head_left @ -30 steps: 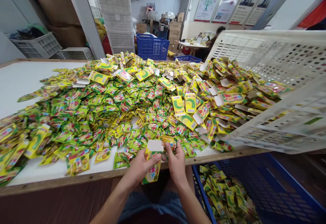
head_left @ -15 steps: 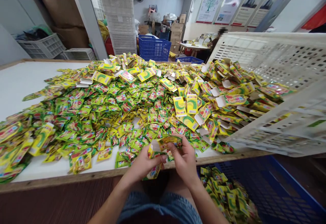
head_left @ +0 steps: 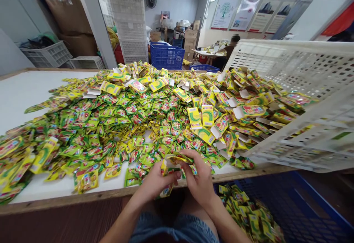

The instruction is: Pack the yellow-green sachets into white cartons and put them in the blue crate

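Observation:
Over the table's front edge, my left hand (head_left: pixel 155 180) is closed around a small yellow-green carton (head_left: pixel 166 191), whose white end flap stands open at the top. My right hand (head_left: pixel 199 178) pinches a shiny yellow-green sachet (head_left: pixel 179 158) between thumb and fingers. The sachet's left end is at the carton's open end; how far inside it reaches is hidden by my fingers. Beyond my hands lies a broad heap of green sachets (head_left: pixel 88 119). Yellow cartons (head_left: pixel 207 115), several with flaps open, lie to the right and on top of the heap.
A white perforated crate (head_left: pixel 293 56) lies tipped on the right, cartons at its mouth. Below the wooden table edge (head_left: pixel 69 200), a blue crate (head_left: pixel 309 206) holds filled-looking yellow packs. A blue basket (head_left: pixel 167 56), stacked white crates (head_left: pixel 127 18) and a seated person are farther back.
My right hand has brought the sachet slightly left, closer against the carton's open end. My left hand keeps hold of the carton. The view has tilted up a little.

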Demonstrator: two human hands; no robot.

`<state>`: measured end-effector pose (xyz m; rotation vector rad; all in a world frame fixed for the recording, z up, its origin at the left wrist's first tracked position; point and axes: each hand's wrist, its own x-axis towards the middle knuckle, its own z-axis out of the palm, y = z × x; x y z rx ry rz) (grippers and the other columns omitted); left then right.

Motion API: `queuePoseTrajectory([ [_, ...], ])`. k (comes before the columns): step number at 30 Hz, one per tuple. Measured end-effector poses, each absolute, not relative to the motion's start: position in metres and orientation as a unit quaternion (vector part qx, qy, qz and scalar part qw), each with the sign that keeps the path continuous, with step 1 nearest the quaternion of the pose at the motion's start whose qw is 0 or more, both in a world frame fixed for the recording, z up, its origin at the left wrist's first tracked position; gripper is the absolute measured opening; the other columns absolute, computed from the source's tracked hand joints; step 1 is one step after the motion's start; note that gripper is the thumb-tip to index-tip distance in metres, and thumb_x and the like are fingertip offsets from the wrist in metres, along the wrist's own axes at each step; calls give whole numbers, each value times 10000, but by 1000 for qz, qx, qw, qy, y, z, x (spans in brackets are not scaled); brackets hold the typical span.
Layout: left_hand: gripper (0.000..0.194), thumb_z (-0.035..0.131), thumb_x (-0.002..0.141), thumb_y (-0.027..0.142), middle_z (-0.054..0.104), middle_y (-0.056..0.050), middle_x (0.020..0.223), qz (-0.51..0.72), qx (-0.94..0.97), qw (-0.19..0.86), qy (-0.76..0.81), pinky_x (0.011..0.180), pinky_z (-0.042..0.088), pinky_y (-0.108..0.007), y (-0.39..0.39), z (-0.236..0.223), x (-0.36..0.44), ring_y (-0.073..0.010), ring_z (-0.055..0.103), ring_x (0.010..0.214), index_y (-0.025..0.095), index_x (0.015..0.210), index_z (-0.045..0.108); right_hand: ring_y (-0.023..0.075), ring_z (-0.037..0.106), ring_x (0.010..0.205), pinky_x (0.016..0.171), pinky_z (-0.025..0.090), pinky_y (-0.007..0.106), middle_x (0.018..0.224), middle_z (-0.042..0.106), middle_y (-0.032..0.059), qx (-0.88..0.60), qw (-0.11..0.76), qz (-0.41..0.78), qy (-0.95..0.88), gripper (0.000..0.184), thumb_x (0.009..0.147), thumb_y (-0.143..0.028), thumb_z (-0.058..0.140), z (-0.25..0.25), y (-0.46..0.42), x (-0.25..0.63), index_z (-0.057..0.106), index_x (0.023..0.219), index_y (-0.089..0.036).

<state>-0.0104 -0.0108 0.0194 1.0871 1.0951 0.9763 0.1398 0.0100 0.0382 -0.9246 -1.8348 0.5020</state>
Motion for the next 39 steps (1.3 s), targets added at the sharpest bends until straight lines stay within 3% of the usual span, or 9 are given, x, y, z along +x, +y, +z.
queuePoseTrajectory([
  [3,243,710,691,319,645,-5,702,430,479,596,481,631,467,-245,-11,23,-10,-147,572,633,154,857,643,194,553,1028,887,446,342,1041,602,65,-361,491,204,-766,254,865,-103,451,38,6,140,514,1071,-238],
  [10,308,718,667,280,680,-32,825,430,492,567,502,669,471,-253,-12,23,-10,-178,596,735,155,938,643,203,559,854,742,448,311,898,609,58,-400,350,281,-799,123,851,-177,498,55,8,146,561,953,-208],
  [17,165,655,641,131,661,6,672,411,494,589,491,659,469,-253,-14,16,-7,-163,582,658,150,805,667,199,516,830,783,386,340,870,598,41,-348,271,246,-863,129,818,-119,510,72,11,140,543,914,-199],
  [22,235,726,614,183,671,-2,716,419,455,621,482,635,474,-259,-11,17,-7,-159,594,635,149,834,653,204,545,904,811,407,335,959,612,45,-386,316,288,-818,213,794,-176,584,66,17,143,536,999,-207],
  [27,313,796,558,226,655,11,716,434,441,621,481,635,472,-253,-7,17,-6,-155,596,656,150,811,627,197,584,855,745,433,302,894,650,28,-398,329,310,-798,144,797,-279,625,59,21,152,610,927,-220],
  [32,368,807,540,275,662,8,715,434,402,647,481,606,484,-272,-10,22,2,-169,619,629,163,819,595,192,584,831,727,430,295,881,656,13,-441,353,315,-763,185,762,-256,645,55,23,145,619,943,-230],
  [39,433,799,538,262,673,-14,786,480,382,599,514,704,491,-307,-9,8,1,-210,629,762,159,900,584,177,532,746,678,403,283,746,599,-1,-488,398,322,-707,116,718,-243,691,48,21,130,590,757,-204],
])
